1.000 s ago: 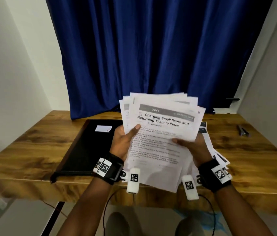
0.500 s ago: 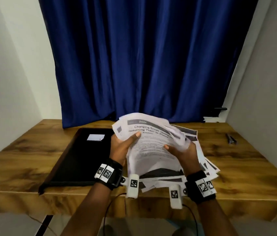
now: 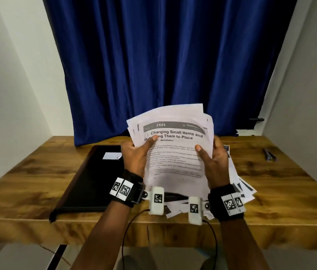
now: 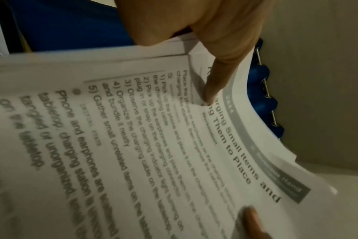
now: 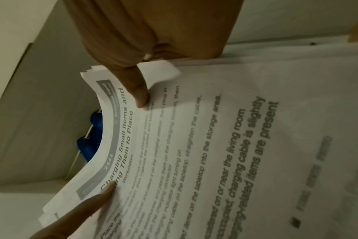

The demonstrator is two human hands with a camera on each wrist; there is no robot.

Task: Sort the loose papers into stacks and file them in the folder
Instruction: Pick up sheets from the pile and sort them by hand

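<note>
1. Holding one sheaf of printed papers (image 3: 175,152) upright above the table (image 3: 27,182), we grip it from both sides: our left hand (image 3: 134,158) clasps the left edge with its thumb laid across the front page, and our right hand (image 3: 215,162) clasps the right edge, thumb also on the front.
2. We read the top sheet's heading as "Charging Small Items and Returning Them to Place", under a grey band marked 2644; the number of sheets in the sheaf is more than we can count.
3. We see a second lot of loose papers (image 3: 239,184) lying fanned on the table below and to the right of our right hand, some hanging over the near edge.
4. We count one black folder (image 3: 87,182), lying flat on the table to the left of our hands, with one small white label (image 3: 112,156) near its far end.
5. We wear two black wrist straps, each with square-coded tags and a white camera unit.
6. One small dark object (image 3: 269,155) sits far right on the table; we cannot tell what it is.
7. The table is wood-grained brown, set between pale walls, with one deep blue curtain (image 3: 163,61) hanging behind it.
</note>
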